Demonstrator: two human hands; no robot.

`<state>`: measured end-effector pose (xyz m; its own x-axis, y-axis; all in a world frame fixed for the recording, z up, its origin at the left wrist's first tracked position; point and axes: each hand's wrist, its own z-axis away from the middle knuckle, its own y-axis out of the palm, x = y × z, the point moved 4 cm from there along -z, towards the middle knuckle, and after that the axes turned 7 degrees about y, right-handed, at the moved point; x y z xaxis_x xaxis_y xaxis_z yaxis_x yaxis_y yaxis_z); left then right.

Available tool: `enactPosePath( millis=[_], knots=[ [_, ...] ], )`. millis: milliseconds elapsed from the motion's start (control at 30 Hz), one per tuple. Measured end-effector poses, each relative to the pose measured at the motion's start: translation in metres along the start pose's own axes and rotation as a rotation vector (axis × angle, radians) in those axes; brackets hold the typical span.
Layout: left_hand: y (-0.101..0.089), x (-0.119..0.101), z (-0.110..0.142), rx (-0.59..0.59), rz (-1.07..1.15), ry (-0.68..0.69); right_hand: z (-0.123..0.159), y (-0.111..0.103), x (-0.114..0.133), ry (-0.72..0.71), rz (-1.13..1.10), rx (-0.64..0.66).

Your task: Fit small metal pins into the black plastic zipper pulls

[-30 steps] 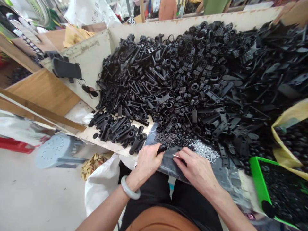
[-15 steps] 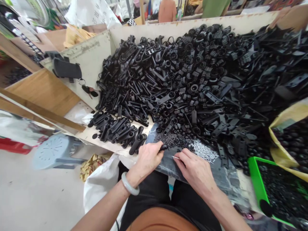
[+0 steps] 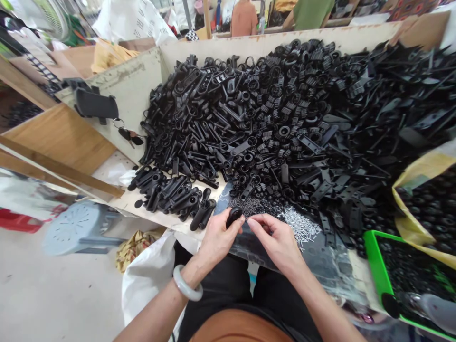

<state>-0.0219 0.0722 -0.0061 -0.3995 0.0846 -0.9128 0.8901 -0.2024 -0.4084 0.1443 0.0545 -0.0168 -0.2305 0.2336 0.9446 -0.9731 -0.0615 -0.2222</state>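
Observation:
My left hand (image 3: 219, 236) is closed round a small black plastic part (image 3: 234, 216), held just above the table's near edge. My right hand (image 3: 273, 239) is pinched at its fingertips and touches that part from the right; what it pinches is too small to make out. Under both hands lies a dark sheet (image 3: 320, 259) with a heap of small black screws (image 3: 254, 206) and a heap of silver pins (image 3: 299, 225). A row of assembled black pieces (image 3: 174, 194) lies to the left of my left hand.
A huge pile of black plastic parts (image 3: 285, 118) fills the walled table (image 3: 131, 90). A green tray (image 3: 374, 266) and a yellow bag (image 3: 423, 171) of black parts stand at the right. A grey stool (image 3: 76, 228) is on the floor at left. People stand beyond the far wall.
My right hand has moved left and up from the silver pins to the black part in my left hand. The left hand has lifted the part slightly.

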Motion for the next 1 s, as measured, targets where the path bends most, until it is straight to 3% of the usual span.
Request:
enactPosePath(
  millis=[100,267,533,800,1000],
  knots=[
    [-0.001,-0.004,0.005,-0.014,-0.038,0.076,-0.004,0.009,-0.004,0.155,-0.204,0.07],
    [-0.002,-0.006,0.01,0.03,0.022,0.158,-0.001,0.016,-0.007,0.258,-0.33,0.136],
    [0.006,0.013,0.012,0.016,0.397,-0.093,0.001,0.013,-0.009,0.255,-0.344,0.146],
    [-0.002,0.002,0.016,-0.003,0.049,0.065,0.001,0.011,-0.012,0.21,-0.241,0.213],
    [-0.002,0.0,0.015,0.011,0.052,0.057,0.002,0.008,-0.009,0.139,-0.169,0.2]
  ],
)
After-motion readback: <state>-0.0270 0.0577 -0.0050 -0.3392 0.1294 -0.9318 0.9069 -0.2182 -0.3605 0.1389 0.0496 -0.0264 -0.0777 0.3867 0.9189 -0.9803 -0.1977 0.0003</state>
